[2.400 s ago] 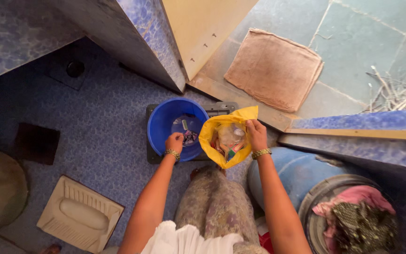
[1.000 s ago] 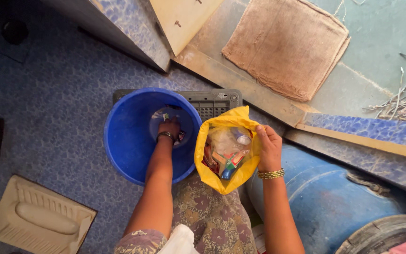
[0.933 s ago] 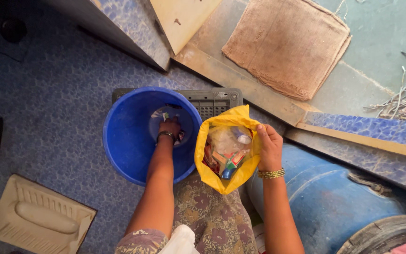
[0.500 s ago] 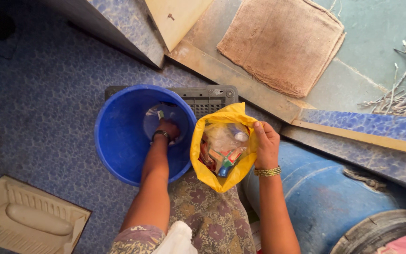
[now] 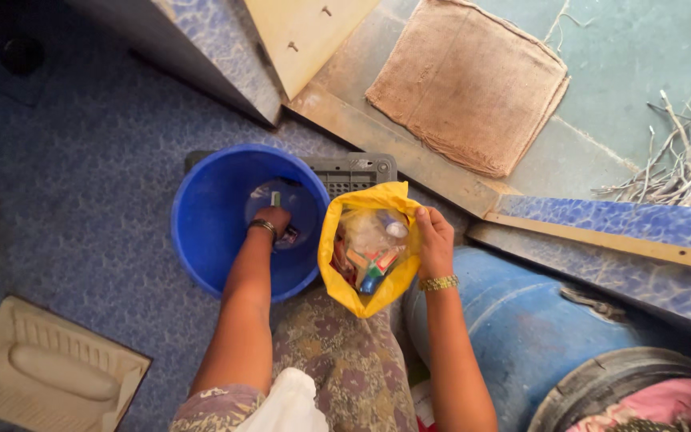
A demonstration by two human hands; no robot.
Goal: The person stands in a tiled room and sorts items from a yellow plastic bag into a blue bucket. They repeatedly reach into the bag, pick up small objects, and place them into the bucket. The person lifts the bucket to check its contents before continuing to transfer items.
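A blue plastic bucket point(image 5: 201, 240) stands on the blue patterned floor, partly over a grey plastic crate point(image 5: 355, 170). My left hand point(image 5: 272, 219) reaches down inside it, on small wrappers and scraps point(image 5: 275, 196) at the bottom; whether the fingers grip any I cannot tell. My right hand point(image 5: 433, 242) pinches the right edge of an open yellow plastic bag point(image 5: 344, 280), held up beside the bucket. Inside the bag lie clear plastic and colourful packets point(image 5: 369, 248). Both wrists wear bangles.
A brown sack mat point(image 5: 469, 84) lies on the grey floor past a doorway step. A large blue drum point(image 5: 521, 328) stands at my right, with a tub of cloth point(image 5: 657, 400) behind it. A beige squat-toilet footrest point(image 5: 49, 372) is at lower left. Dry twigs point(image 5: 681, 160) lie far right.
My left hand went from the bucket's rim down to its bottom and has stayed there. The right hand keeps the yellow bag open. The view shifted slightly.
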